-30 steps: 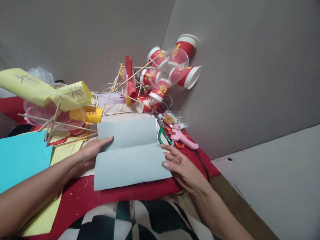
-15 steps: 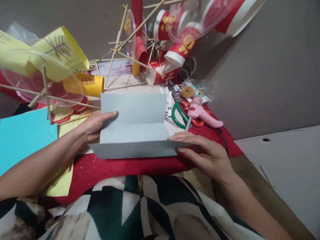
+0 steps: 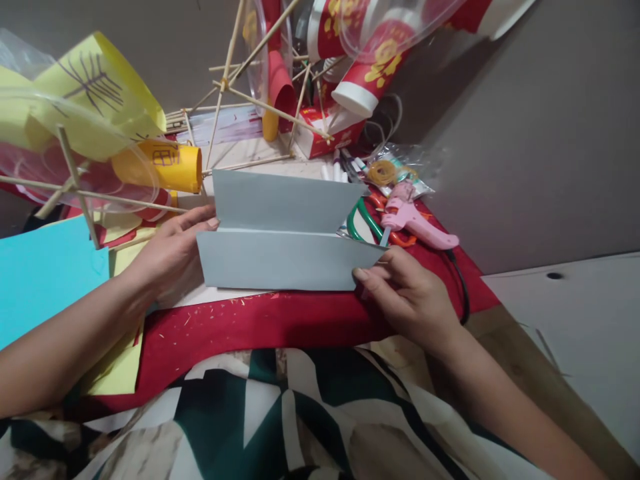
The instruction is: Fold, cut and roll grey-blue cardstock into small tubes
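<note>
A pale grey-blue sheet of paper (image 3: 285, 230) lies on the red table cover (image 3: 260, 323), creased along its middle, with its near half raised and folded up toward the far half. My left hand (image 3: 173, 257) grips the sheet's left edge at the crease, fingers curled over it. My right hand (image 3: 405, 297) pinches the lifted near-right corner between thumb and fingers.
A pink glue gun (image 3: 415, 220), green-handled scissors (image 3: 363, 227) and a bag of rubber bands (image 3: 387, 170) lie right of the sheet. Behind stand stick frames with red paper cups (image 3: 365, 83), a yellow tube (image 3: 173, 167) and yellow paper (image 3: 95, 93). A cyan sheet (image 3: 45, 273) lies at left.
My right hand has lifted the sheet's near edge off the table and folded it up and away from me. The camera has tipped down and closer.
</note>
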